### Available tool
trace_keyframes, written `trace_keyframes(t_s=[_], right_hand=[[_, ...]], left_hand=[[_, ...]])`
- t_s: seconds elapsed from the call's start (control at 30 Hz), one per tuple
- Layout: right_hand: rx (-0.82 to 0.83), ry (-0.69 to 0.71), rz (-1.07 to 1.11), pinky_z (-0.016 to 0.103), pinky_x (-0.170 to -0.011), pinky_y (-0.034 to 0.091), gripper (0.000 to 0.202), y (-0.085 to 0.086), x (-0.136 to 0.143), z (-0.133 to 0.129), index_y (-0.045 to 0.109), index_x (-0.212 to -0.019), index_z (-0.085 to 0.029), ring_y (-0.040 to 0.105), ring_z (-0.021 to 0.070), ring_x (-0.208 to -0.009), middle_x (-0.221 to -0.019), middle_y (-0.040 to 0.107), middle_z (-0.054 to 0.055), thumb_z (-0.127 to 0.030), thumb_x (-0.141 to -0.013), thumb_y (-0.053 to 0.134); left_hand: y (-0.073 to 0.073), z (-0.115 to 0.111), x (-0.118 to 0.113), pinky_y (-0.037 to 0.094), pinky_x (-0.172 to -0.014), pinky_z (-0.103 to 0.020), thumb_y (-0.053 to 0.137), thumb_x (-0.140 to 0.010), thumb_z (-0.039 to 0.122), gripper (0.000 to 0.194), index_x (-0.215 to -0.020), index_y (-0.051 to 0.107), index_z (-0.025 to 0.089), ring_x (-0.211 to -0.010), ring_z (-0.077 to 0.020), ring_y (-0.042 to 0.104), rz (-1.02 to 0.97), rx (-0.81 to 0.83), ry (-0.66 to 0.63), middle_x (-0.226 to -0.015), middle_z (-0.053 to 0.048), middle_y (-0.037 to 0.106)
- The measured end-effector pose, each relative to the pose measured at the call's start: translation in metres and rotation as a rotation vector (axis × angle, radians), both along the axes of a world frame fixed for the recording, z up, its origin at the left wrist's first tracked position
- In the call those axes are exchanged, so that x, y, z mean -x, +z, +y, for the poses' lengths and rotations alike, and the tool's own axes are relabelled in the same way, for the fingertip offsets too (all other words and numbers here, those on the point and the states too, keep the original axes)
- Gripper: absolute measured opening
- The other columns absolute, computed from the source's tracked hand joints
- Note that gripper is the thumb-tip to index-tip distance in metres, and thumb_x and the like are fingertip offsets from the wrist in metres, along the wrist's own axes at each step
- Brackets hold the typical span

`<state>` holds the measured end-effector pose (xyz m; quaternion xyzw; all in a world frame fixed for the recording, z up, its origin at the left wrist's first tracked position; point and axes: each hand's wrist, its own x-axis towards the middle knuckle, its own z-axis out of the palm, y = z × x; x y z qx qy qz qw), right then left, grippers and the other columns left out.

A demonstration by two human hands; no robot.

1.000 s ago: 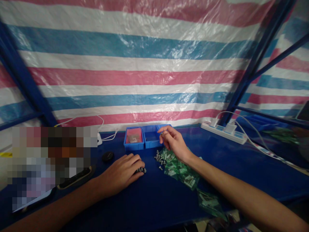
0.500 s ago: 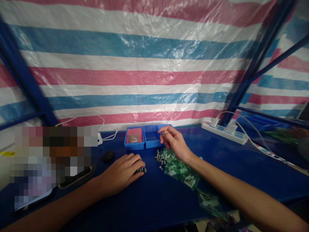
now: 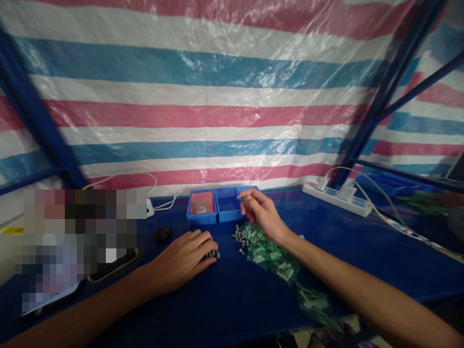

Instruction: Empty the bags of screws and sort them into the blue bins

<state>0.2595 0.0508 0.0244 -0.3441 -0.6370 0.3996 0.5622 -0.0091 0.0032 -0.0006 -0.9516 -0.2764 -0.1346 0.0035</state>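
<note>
My left hand rests on the blue tabletop with its fingers curled around a small cluster of dark screws; part of the cluster is under the fingers. Over the green plastic bags my right hand hovers, thumb and fingertips pressed together in a pinch. What they hold, if anything, is too small to make out. Loose screws lie in a heap just left of the green bags, which contain metal parts. Behind my right hand stands a blue bin, partly covered by the fingers.
A second blue bin holds pink material and a small bag of parts. Left of it lie a round black object and white cables. A white power strip sits at the back right. Blue metal posts frame the striped sheet.
</note>
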Motion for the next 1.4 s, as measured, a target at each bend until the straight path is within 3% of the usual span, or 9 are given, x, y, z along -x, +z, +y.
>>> trace_keyframes(t_s=[0.2,0.37,0.53,0.73,1.1,1.4], right_hand=[[0.002,-0.004,0.003,0.022,-0.04,0.029,0.015,0.0,0.0006,-0.0006,0.065,-0.103,-0.022,0.04,0.008,-0.043,-0.068,0.062,-0.005,-0.03,-0.091,0.063],[0.003,-0.001,-0.011,0.023,-0.038,0.028,0.02,-0.0012,0.0002,0.0012,0.065,-0.102,-0.022,0.041,0.0084,-0.041,-0.068,0.062,-0.004,-0.038,-0.099,0.054],[-0.016,0.012,0.009,0.022,-0.039,0.029,0.014,-0.0018,0.0016,0.0011,0.062,-0.103,-0.022,0.039,0.0075,-0.042,-0.068,0.062,-0.005,-0.03,-0.091,0.064],[-0.001,0.007,0.015,0.022,-0.037,0.029,0.023,-0.0018,0.0016,0.0009,0.059,-0.102,-0.023,0.042,0.0082,-0.04,-0.068,0.064,-0.004,-0.045,-0.101,0.055],[-0.017,0.025,0.02,0.022,-0.038,0.028,0.016,-0.0026,0.0023,0.0012,0.06,-0.102,-0.024,0.04,0.0073,-0.041,-0.071,0.062,-0.004,-0.038,-0.098,0.062],[-0.033,0.01,-0.011,0.023,-0.039,0.033,0.021,-0.0026,0.002,0.001,0.06,-0.107,-0.023,0.045,0.0065,-0.044,-0.096,0.073,0.002,-0.043,-0.1,0.063]], left_hand=[[-0.0003,0.0004,-0.0001,0.047,-0.094,-0.036,0.049,-0.112,0.038,0.023,-0.12,0.065,0.024,-0.103,-0.0221,0.061,-0.035,-0.019,-0.015,-0.114,-0.004,0.067],[0.0006,-0.0003,-0.0001,0.046,-0.095,-0.036,0.048,-0.112,0.038,0.023,-0.119,0.065,0.024,-0.103,-0.0223,0.061,-0.013,-0.012,-0.011,-0.114,-0.004,0.067],[0.0003,-0.0003,-0.0003,0.046,-0.094,-0.037,0.049,-0.112,0.037,0.022,-0.12,0.064,0.024,-0.105,-0.0234,0.061,0.013,-0.015,0.0,-0.116,-0.004,0.066],[-0.0021,0.0013,0.0002,0.046,-0.096,-0.037,0.047,-0.113,0.038,0.023,-0.12,0.064,0.024,-0.105,-0.0227,0.061,-0.014,-0.022,-0.008,-0.116,-0.004,0.067],[-0.0026,0.0014,0.0008,0.046,-0.098,-0.038,0.051,-0.111,0.036,0.02,-0.122,0.064,0.024,-0.107,-0.0237,0.061,-0.011,-0.018,-0.003,-0.118,-0.004,0.067],[0.0002,-0.0005,-0.0002,0.045,-0.098,-0.038,0.053,-0.11,0.034,0.019,-0.122,0.064,0.023,-0.108,-0.0246,0.061,0.016,0.004,0.006,-0.118,-0.004,0.066]])
